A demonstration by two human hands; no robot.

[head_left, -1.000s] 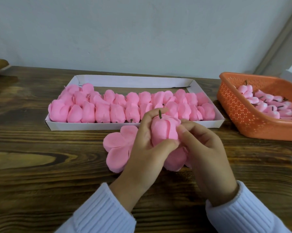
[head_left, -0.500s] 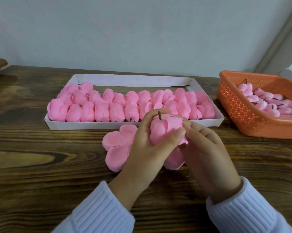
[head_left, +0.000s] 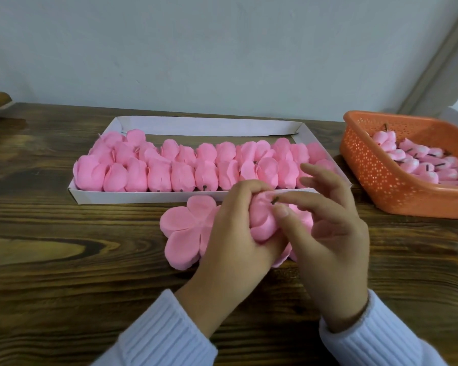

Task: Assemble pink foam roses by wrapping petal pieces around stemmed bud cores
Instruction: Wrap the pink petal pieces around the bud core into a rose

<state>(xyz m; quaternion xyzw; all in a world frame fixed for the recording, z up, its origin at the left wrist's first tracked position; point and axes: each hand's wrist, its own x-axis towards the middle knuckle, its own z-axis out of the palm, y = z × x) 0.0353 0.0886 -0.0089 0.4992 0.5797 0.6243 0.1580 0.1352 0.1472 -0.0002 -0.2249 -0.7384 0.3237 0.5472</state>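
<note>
My left hand (head_left: 232, 228) grips a pink foam rose (head_left: 262, 220) above the table, its fingers curled over the folded petals. A short dark stem (head_left: 275, 199) pokes out of the rose's top. My right hand (head_left: 328, 228) is at the rose's right side, thumb tip against the petals and forefinger tip by the stem, the other fingers spread. Under both hands lies a stack of flat pink petal pieces (head_left: 185, 228) on the wooden table, partly hidden.
A white cardboard tray (head_left: 143, 198) behind the hands holds several wrapped pink roses (head_left: 159, 175). An orange plastic basket (head_left: 375, 173) at the right holds several stemmed bud cores (head_left: 418, 162). The table's far edge meets a pale wall.
The rose has tipped so its stem points right. My left fingers curled further over its top. My right hand opened, its fingers spreading away from the petals.
</note>
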